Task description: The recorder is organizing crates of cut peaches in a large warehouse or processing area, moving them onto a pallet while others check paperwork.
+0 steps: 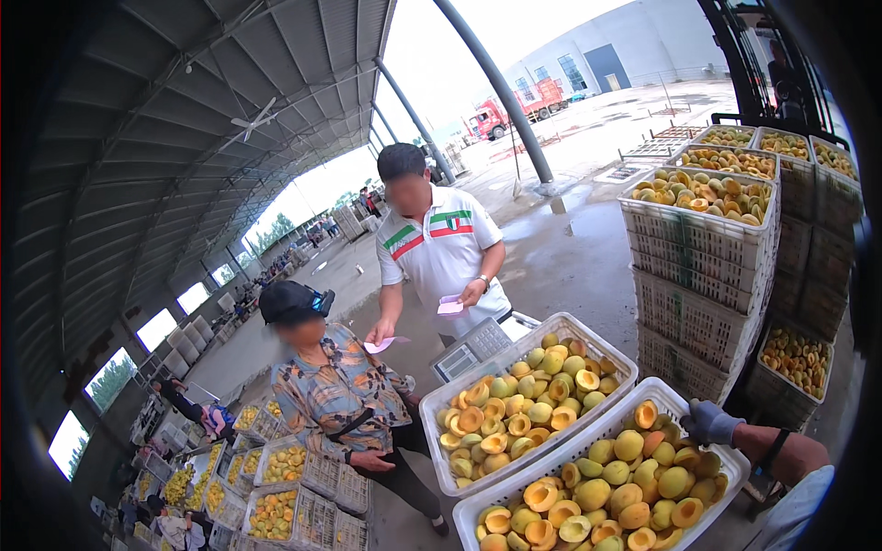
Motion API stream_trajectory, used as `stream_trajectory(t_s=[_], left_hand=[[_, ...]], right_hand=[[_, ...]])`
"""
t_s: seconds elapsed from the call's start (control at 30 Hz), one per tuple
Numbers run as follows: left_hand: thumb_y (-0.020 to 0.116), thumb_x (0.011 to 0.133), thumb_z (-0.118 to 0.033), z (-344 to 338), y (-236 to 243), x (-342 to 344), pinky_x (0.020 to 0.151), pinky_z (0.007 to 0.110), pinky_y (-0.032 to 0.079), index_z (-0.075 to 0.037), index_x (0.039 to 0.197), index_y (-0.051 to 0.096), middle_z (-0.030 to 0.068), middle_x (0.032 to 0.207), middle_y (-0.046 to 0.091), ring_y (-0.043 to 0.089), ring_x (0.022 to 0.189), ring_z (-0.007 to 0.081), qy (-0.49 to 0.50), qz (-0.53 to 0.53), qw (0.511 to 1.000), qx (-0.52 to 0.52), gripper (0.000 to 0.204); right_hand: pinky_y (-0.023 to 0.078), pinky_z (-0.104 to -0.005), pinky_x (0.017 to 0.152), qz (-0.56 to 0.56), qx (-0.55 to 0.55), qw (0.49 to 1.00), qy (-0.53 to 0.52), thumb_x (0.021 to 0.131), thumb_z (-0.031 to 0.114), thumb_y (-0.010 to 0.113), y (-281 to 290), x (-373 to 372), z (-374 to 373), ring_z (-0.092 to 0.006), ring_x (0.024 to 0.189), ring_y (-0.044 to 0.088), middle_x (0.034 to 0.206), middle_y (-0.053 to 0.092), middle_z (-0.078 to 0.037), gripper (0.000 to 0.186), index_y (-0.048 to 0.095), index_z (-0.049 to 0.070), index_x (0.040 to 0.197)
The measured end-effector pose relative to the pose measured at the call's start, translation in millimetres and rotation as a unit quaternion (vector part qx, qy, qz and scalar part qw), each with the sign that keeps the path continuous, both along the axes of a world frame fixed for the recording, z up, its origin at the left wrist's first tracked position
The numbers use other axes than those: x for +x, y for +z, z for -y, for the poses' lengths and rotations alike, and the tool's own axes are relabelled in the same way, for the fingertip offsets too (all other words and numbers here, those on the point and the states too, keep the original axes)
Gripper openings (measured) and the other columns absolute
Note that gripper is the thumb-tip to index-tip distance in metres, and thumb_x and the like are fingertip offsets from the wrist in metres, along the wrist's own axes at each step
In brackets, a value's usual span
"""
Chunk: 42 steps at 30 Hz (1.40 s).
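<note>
My right hand (712, 423), in a grey glove, grips the right rim of a white plastic crate (726, 477) full of yellow halved fruit (629, 445); my left hand is out of view. Just beyond it, a second crate (620, 363) of similar fruit rests by a grey scale (473, 354) with a keypad. A co-worker in a striped white shirt (432, 243) holds pink paper slips (450, 306), one extended toward a co-worker in a cap and patterned shirt (331, 395), who stands left of the crates with a hand low at the waist.
Tall stacks of fruit crates (689, 266) stand at the right beside a forklift (753, 73). More crates (320, 477) and several workers occupy the lower left. A steel pillar (496, 92) rises behind, and a red truck (519, 110) is outside the open-sided shed.
</note>
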State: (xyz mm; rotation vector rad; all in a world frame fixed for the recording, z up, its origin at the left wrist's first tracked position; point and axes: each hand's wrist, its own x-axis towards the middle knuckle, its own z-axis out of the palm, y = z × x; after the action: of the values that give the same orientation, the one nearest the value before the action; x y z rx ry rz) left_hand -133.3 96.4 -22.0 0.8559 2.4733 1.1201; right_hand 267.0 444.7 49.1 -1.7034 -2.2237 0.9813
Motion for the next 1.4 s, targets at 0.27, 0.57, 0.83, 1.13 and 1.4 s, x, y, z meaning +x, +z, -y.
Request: stream_trajectory(t_s=[0.27,0.57,0.83,1.13,1.4], left_hand=[[0.062,0.093,-0.030,3.5,-16.6,-2.1,0.088,0.044,0.049,0.006,0.130,0.049,0.0264,0.120,0.061,0.060,0.106,0.0346,0.002,0.067,0.996,0.054,0.053],[0.063,0.093,-0.030,-0.9,15.5,1.3,0.091,0.043,0.048,0.007,0.134,0.046,0.0286,0.124,0.059,0.059,0.111,0.0387,-0.029,0.025,0.999,0.032,0.057],[0.063,0.093,-0.032,-0.2,-19.8,-11.4,0.095,0.044,0.046,0.007,0.134,0.045,0.0298,0.128,0.056,0.056,0.116,0.0409,-0.023,-0.045,0.998,0.048,0.059],[0.061,0.093,-0.036,-0.7,13.9,-1.1,0.084,0.047,0.049,0.004,0.128,0.052,0.0286,0.115,0.062,0.062,0.103,0.0427,-0.007,-0.008,1.000,-0.009,0.054],[0.062,0.092,-0.036,-0.4,17.2,1.3,0.077,0.047,0.051,0.004,0.123,0.054,0.0268,0.106,0.065,0.064,0.091,0.0394,-0.006,0.037,0.999,-0.028,0.051]], right_hand=[[0.052,-0.0376,0.052,0.020,0.056,0.998,0.018,0.092,0.026,0.057,-14.4,1.1,-4.5,-0.0257,0.059,0.067,0.070,0.066,-0.017,0.033,0.053,-0.006,0.094],[0.052,-0.0378,0.052,0.032,0.069,0.997,0.029,0.092,0.026,0.057,-23.6,5.8,-7.4,-0.0255,0.059,0.067,0.070,0.065,-0.017,0.034,0.052,-0.007,0.096],[0.051,-0.0362,0.047,-0.014,-0.003,1.000,-0.005,0.093,0.024,0.056,4.4,-4.6,-0.1,-0.0222,0.054,0.065,0.069,0.064,-0.015,0.031,0.052,-0.007,0.094],[0.053,-0.0371,0.055,0.021,-0.008,1.000,0.003,0.091,0.029,0.058,-0.3,-1.7,-0.8,-0.0247,0.062,0.068,0.073,0.067,-0.015,0.034,0.054,-0.004,0.097],[0.053,-0.0375,0.056,0.017,-0.016,1.000,-0.006,0.092,0.028,0.058,6.3,-1.3,5.0,-0.0250,0.061,0.068,0.074,0.068,-0.016,0.032,0.056,-0.003,0.097]])
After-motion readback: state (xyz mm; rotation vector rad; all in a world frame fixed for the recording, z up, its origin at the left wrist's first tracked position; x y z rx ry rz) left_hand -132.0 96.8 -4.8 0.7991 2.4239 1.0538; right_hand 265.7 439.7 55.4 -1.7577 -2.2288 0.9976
